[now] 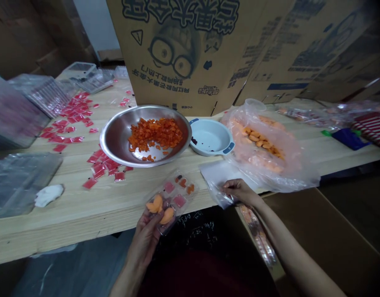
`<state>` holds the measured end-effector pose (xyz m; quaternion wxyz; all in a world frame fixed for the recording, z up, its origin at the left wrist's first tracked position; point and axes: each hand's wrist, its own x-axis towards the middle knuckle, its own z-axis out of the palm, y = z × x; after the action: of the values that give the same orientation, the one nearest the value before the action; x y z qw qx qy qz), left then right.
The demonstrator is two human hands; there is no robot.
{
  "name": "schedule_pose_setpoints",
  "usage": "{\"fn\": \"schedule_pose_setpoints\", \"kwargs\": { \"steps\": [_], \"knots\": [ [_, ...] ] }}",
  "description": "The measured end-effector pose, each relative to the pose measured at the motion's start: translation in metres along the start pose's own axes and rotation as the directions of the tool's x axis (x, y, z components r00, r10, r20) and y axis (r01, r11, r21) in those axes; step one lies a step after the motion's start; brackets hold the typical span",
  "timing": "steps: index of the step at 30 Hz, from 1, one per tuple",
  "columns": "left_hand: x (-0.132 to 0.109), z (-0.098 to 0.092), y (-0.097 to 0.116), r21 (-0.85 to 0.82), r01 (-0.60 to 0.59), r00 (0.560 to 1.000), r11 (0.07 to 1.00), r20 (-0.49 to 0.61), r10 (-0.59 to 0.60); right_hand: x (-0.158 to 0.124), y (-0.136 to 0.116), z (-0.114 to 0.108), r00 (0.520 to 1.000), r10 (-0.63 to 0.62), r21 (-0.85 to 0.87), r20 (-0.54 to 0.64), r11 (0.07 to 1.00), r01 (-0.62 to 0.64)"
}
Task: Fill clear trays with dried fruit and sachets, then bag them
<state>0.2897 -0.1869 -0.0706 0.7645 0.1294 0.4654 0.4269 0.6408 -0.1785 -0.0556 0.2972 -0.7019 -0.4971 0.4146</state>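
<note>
My left hand [148, 231] grips the lower end of a clear compartment tray [174, 198], tilted over the table's front edge. Orange petal-shaped pieces [155, 204] lie in its near compartments. Farther up it hold small red packets [179, 201], orange bits and a dark piece. To the right, my right hand [239, 190] has its fingers pinched at a stack of clear plastic bags [219, 177] on the table edge. Whether it takes one bag or several cannot be seen. Behind the tray stands a steel bowl [112, 142] of chopped orange pieces [155, 134].
A light blue bowl [211, 134] with a few dark bits stands beside a large plastic bag [289, 165] of orange pieces. Red packets [99, 165] lie scattered at left, near stacked clear trays [41, 95] and a white crumpled tissue [48, 195]. Cardboard boxes [190, 49] line the back.
</note>
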Motion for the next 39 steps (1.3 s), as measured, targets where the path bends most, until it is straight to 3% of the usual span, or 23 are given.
{"fn": "schedule_pose_setpoints", "kwargs": {
  "steps": [4, 9, 13, 16, 20, 25, 31, 34, 39],
  "knots": [
    [-0.006, 0.026, -0.01, 0.026, 0.003, 1.0, 1.0, 0.026, -0.003, -0.007, 0.002, 0.001, 0.999, 0.0, 0.129, -0.042, 0.992, 0.005],
    [-0.015, 0.059, -0.048, 0.104, -0.058, 0.998, 0.993, 0.032, 0.055, -0.018, -0.001, 0.017, 0.963, -0.047, 0.117, -0.267, 0.99, 0.081],
    [-0.021, 0.061, -0.08, 0.188, -0.03, 0.999, 0.982, -0.022, 0.035, -0.03, -0.002, 0.032, 0.914, -0.092, 0.043, -0.395, 0.992, 0.119],
    [-0.024, 0.06, -0.089, 0.222, -0.031, 1.0, 0.975, 0.002, 0.031, -0.033, -0.001, 0.042, 0.884, -0.211, -0.145, -0.417, 0.976, 0.164],
    [-0.026, 0.063, -0.085, 0.243, -0.063, 0.997, 0.968, 0.059, 0.05, -0.022, 0.003, 0.049, 0.856, -0.302, -0.295, -0.419, 0.937, 0.186],
    [-0.023, 0.061, -0.073, 0.258, -0.066, 0.989, 0.964, 0.143, 0.029, 0.004, 0.001, 0.046, 0.858, -0.331, -0.329, -0.393, 0.922, 0.204],
    [-0.009, 0.057, -0.055, 0.402, -0.14, 0.965, 0.905, 0.262, 0.033, 0.035, -0.006, 0.031, 0.885, -0.28, -0.294, -0.373, 0.94, 0.174],
    [-0.003, 0.057, -0.043, 0.51, -0.222, 0.947, 0.831, 0.316, 0.058, 0.052, -0.011, 0.017, 0.929, -0.233, -0.256, -0.289, 0.953, 0.159],
    [0.007, 0.06, -0.025, 0.623, -0.35, 0.901, 0.7, 0.428, 0.069, 0.072, -0.024, -0.008, 0.978, -0.203, -0.235, -0.041, 0.954, 0.188]
  ]
}}
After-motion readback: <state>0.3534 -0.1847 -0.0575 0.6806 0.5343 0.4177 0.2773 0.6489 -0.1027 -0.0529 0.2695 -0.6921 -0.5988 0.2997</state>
